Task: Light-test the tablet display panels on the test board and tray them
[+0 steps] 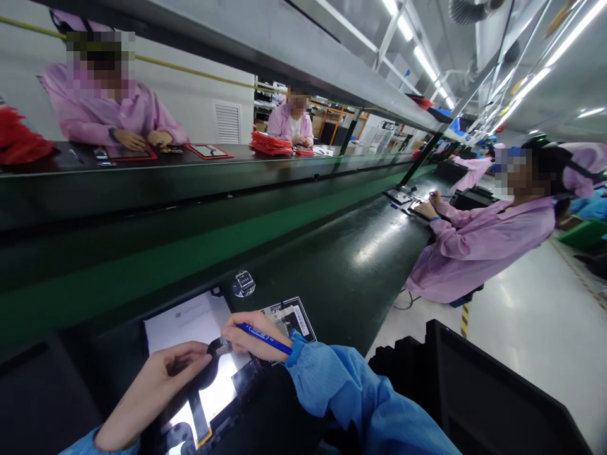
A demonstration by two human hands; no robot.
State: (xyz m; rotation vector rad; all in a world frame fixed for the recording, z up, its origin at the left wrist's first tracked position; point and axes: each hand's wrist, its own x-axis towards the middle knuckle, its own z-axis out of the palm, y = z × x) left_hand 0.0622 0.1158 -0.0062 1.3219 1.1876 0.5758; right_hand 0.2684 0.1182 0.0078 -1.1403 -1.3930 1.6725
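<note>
My left hand (164,376) pinches the edge of a black flexible strip (208,373) between thumb and fingers. My right hand (253,335) is closed around a blue pen-shaped tool (265,340) with white print on its barrel; its tip is hard to make out near the strip. Below both hands lies a flat panel (220,395) with a bright, shiny surface. A dark ribbon cable (196,407) with a gold-edged end runs across its lower part. Under the panel's far side is a white sheet (190,319) with small print.
A small silvery round piece (243,284) lies beyond the panel, and a labelled flat part (296,316) sits behind my right wrist. Black trays (497,385) stand at right. Co-workers in pink, including one at right (484,243), work along the dark green bench (351,272).
</note>
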